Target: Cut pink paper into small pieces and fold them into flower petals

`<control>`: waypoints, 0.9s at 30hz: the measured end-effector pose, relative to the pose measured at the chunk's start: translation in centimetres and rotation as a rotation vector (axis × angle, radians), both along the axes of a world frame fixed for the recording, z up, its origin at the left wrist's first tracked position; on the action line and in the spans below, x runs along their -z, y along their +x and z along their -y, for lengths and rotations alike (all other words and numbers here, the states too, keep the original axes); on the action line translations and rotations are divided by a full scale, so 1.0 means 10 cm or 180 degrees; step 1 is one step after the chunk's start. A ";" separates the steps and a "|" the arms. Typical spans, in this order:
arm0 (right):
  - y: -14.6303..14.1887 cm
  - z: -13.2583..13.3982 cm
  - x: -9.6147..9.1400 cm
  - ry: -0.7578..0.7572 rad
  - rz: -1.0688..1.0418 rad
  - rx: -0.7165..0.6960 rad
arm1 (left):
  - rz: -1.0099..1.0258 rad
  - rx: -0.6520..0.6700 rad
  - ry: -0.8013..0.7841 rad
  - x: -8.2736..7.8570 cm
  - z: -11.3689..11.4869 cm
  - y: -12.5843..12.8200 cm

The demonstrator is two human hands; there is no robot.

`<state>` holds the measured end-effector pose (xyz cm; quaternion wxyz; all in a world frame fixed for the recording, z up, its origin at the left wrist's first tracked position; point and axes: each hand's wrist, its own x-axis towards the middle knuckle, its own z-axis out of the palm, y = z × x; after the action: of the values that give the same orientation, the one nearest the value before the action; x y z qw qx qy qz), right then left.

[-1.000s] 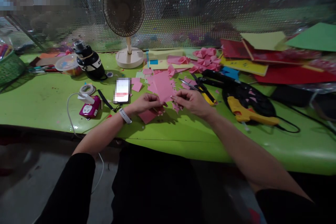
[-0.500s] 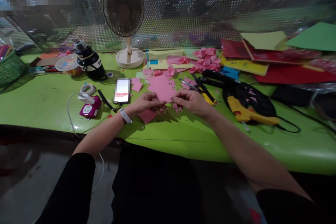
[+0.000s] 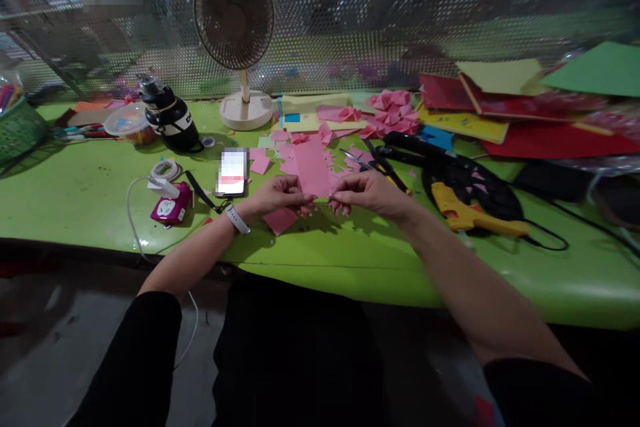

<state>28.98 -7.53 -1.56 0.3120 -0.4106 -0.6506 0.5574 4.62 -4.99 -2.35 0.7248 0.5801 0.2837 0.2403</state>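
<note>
While both hands work close together over the near edge of the bench, I see the left hand [image 3: 286,195] pinched shut, thumb against fingers, on the near left corner of a pink sheet [image 3: 313,168]. The right hand [image 3: 364,192] pinches the near right corner the same way, its fingertips nearly meeting the other's. The sheet stretches away from me between them, its face smooth, with no shaped form to it; I judge this piece to be at an early stage.

Just beyond lie jagged pink scraps, and a flat pink square [image 3: 280,220] sits partly beneath my left hand. Farther back, a cluster of folded pink pieces [image 3: 393,113] looks finished to me, so I reckon a good share is done, with the held sheet and some loose flat paper left over. I cannot tell how many remain.

To the right, the scissors [image 3: 395,177] and a yellow glue gun [image 3: 475,219] rest on the green bench [image 3: 90,193], unheld.
</note>
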 end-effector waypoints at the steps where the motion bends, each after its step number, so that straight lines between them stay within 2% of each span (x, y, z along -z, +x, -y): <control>1: 0.02 -0.01 -0.01 -0.0001 -0.0050 0.0072 | 0.0018 -0.0020 0.0009 0.01 -0.01 0.00; 6: -0.02 0.00 -0.04 -0.0070 -0.0171 0.0273 | 0.0064 -0.0250 0.0095 0.04 0.00 0.02; 10: -0.12 0.03 -0.02 0.0107 0.0123 0.0294 | 0.0000 -0.0298 0.0118 0.02 0.03 0.04; 12: -0.12 0.03 -0.02 0.0121 0.0237 0.0134 | -0.0036 -0.0372 0.0103 0.01 0.03 0.04; 16: -0.08 0.04 -0.07 -0.0126 0.0349 -0.0481 | 0.0042 -0.0775 0.0047 0.00 -0.01 0.02; 18: -0.04 0.02 -0.09 -0.0132 0.0432 -0.0520 | 0.0050 -0.0792 0.0039 0.00 -0.02 0.01; 20: 0.03 -0.01 -0.09 0.0026 0.0584 -0.0189 | -0.0037 -0.0734 0.0016 0.01 -0.02 0.01; 22: 0.14 -0.07 -0.08 0.0491 0.1095 0.0636 | -0.0092 -0.0773 -0.0044 0.02 -0.01 0.01; 24: 0.27 -0.14 -0.05 0.1086 0.2045 0.1532 | -0.0040 -0.0940 -0.0136 0.03 -0.02 0.01; 25: 0.33 -0.18 -0.04 0.1272 0.2580 0.1797 | 0.0007 -0.1036 -0.0178 0.03 -0.03 0.00; 27: 0.45 -0.24 -0.01 0.1243 0.3425 0.1878 | 0.0096 -0.1160 -0.0271 0.04 -0.05 -0.01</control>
<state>33.44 -5.14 -1.51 0.1513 -0.7301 -0.6654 0.0357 4.57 -4.52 -2.73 0.6973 0.4842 0.3832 0.3641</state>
